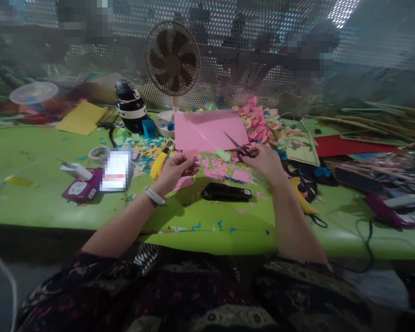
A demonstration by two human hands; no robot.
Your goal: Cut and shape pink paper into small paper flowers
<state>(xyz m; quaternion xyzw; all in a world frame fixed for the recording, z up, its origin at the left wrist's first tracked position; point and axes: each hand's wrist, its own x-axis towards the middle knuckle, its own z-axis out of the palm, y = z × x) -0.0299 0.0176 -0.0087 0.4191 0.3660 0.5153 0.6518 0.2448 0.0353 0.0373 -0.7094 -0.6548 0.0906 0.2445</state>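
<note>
In my left hand (179, 167), thumb and fingers pinch a small piece of pink paper (192, 153). My right hand (263, 159) is closed around a pair of dark-handled scissors (232, 139), whose blades point up and to the left. Behind both hands lies a large pink sheet (210, 129). Pink paper scraps (214, 167) are strewn between the hands. Closer to me a black stapler (226, 192) lies flat. A yellow-handled tool (159, 162) rests just beyond my left wrist, partly hidden by the hand.
On the green table (180, 216), a lit phone (115, 170) and a purple box (83, 186) are at left. A black bottle (129, 106) and a fan (173, 60) stand at the back. Pink paper petals (259, 122) pile up behind my right hand. A banana-shaped yellow item (301, 196) lies beside my right forearm.
</note>
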